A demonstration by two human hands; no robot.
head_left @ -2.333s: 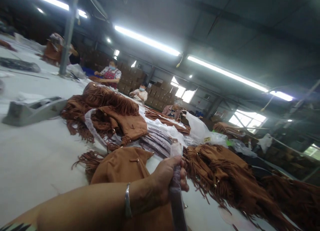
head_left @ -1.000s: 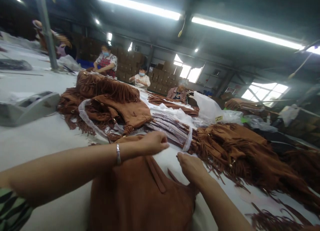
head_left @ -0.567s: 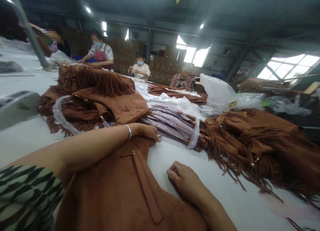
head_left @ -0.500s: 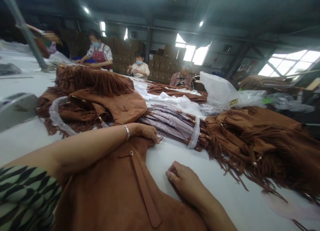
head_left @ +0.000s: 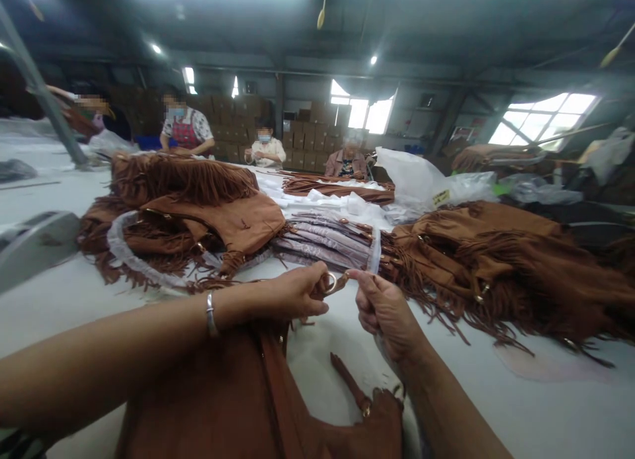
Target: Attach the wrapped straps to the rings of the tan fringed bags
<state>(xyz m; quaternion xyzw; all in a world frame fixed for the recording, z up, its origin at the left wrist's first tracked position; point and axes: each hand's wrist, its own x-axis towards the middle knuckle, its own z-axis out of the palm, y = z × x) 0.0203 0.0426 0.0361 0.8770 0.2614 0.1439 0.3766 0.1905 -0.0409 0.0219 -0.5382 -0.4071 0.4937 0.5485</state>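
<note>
A brown suede-like bag (head_left: 208, 393) lies on the white table in front of me, its upper edge curving down to the right. Above its upper corner, my left hand (head_left: 297, 292) is closed on a brown tab of the bag, from which a metal ring (head_left: 331, 284) sticks out. Fingertips of my right hand (head_left: 384, 307) pinch a small metal fitting close to that ring, partly hidden by the fingers. Another corner of the bag, with a gold-coloured fitting (head_left: 366, 407) and a short strap (head_left: 347, 378), rests below my right wrist.
Fringed brown bags (head_left: 178, 181) are piled at the left, one with a plastic-wrapped handle (head_left: 143, 270). A bundle of wrapped straps (head_left: 325, 241) lies behind my hands. More fringed bags (head_left: 496, 260) lie at the right. Several people sit or stand across the table.
My right hand has risen from the table to meet my left hand and pinches a metal fitting. The bag has turned over or shifted, and its long hanging strap is out of sight.
</note>
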